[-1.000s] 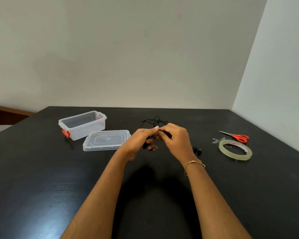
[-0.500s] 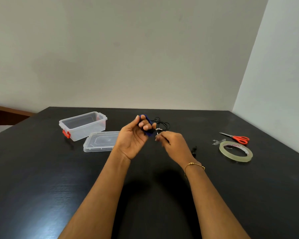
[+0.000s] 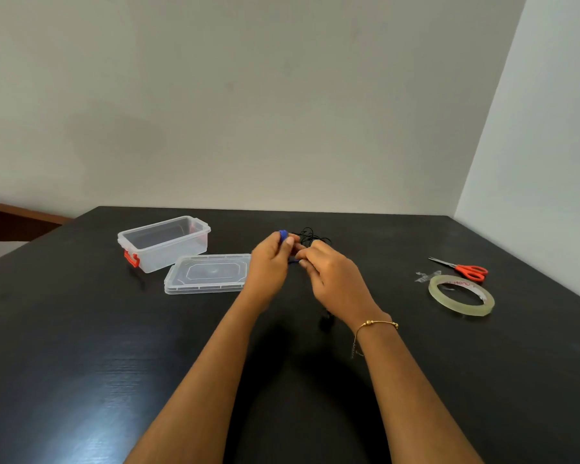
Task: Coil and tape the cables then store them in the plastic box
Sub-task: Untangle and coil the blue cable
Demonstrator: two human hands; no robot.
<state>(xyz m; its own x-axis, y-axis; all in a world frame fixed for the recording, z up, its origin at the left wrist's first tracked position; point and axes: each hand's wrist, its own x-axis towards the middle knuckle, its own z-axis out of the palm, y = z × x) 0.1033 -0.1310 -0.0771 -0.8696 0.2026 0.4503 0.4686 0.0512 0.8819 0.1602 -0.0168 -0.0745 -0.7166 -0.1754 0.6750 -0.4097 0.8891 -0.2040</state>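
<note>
A: Item one, the cables?

B: Blue cable [image 3: 283, 234], a small piece showing at the left hand's fingertips, with a second blue bit lower between the two hands. Thin black cable [image 3: 310, 236], loose tangle just behind the hands; whether it lies on the table or hangs from the fingers cannot be told. Both items held above the middle of the black table [image 3: 81, 346].

A: Hands?

B: Left hand [image 3: 269, 262], fingers curled closed, thumb and fingertips pinching the blue cable at the top. Right hand [image 3: 335, 276], fingers bent inward, tips closed near the lower blue bit; what exactly it grips is hidden by the fingers. Gold bracelet [image 3: 377, 324] on the right wrist. The two hands nearly touch at the fingertips.

A: Storage?

B: Clear plastic box [image 3: 163, 244], open, red latch on its near end, nothing visible inside, left of the hands. Clear lid [image 3: 208, 272], flat on the table, just in front of the box and beside the left hand.

A: Tools?

B: Roll of clear tape [image 3: 461, 296], lying flat, well to the right. Orange-handled scissors [image 3: 462, 267] just behind it, blades pointing left. Short strip of tape [image 3: 427, 275] stuck to the table between the two. One small dark object [image 3: 327, 321] under the right wrist, too dim to identify.
</note>
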